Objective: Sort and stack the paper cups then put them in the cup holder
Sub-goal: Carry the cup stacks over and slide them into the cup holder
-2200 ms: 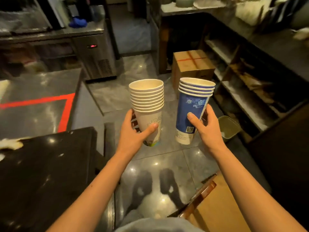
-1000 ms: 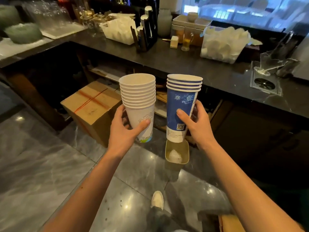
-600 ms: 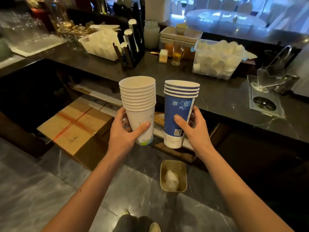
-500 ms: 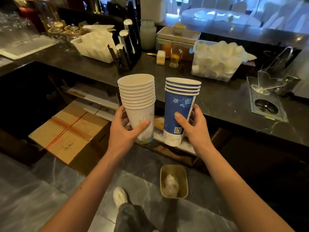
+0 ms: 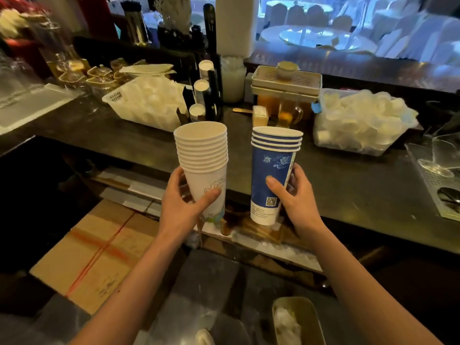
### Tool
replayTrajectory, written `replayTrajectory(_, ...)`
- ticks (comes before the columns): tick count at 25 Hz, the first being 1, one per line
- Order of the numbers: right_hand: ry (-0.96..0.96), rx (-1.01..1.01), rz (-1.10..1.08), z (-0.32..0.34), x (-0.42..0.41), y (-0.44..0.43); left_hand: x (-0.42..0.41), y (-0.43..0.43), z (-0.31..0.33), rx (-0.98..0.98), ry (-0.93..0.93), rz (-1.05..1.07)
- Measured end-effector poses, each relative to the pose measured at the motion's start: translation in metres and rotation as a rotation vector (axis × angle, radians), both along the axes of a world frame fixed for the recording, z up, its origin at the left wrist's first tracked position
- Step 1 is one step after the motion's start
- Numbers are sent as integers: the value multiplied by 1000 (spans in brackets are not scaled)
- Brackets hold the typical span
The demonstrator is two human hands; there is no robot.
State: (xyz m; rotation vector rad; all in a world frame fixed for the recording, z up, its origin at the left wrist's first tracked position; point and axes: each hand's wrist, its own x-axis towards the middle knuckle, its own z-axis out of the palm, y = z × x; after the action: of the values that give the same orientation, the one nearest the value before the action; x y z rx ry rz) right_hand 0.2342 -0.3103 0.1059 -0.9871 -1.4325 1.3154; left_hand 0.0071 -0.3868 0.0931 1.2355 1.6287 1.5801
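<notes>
My left hand point(image 5: 183, 204) grips a stack of several white paper cups point(image 5: 202, 155), held upright. A taller stack of several blue paper cups point(image 5: 272, 170) stands upright in my right hand point(image 5: 295, 195). Both stacks hover side by side, a short gap apart, just above the front edge of the dark counter point(image 5: 348, 190). Behind the white stack, a black cup holder point(image 5: 205, 95) stands on the counter with white cup stacks lying in its stepped tubes.
A white basket of lids point(image 5: 146, 105) sits left of the holder; a clear tub of lids point(image 5: 358, 123) sits right. A cardboard box point(image 5: 94, 250) and a small bin point(image 5: 296, 322) are on the floor below. A drip tray point(image 5: 438, 180) lies at far right.
I turned from the floor and shelves to face the counter and moved closer. Both hands still hold their stacks side by side; the cup holder now lies right behind the white stack.
</notes>
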Motion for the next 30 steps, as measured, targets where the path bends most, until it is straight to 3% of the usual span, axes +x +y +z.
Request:
replayTrajectory(7, 5, 8, -16, 0, -88, 88, -80, 87, -6, -37, -16, -54)
replayTrajectory(20, -56, 68, 88, 8, -151, 280, -154, 250, 11, 54, -21, -46)
replayTrajectory(25, -82, 58, 89, 7, -181, 319, -199, 279, 23, 48, -33, 34)
replayTrajectory(30, -78, 48, 1, 7, -208, 333, -245, 306, 32, -30, 8, -82)
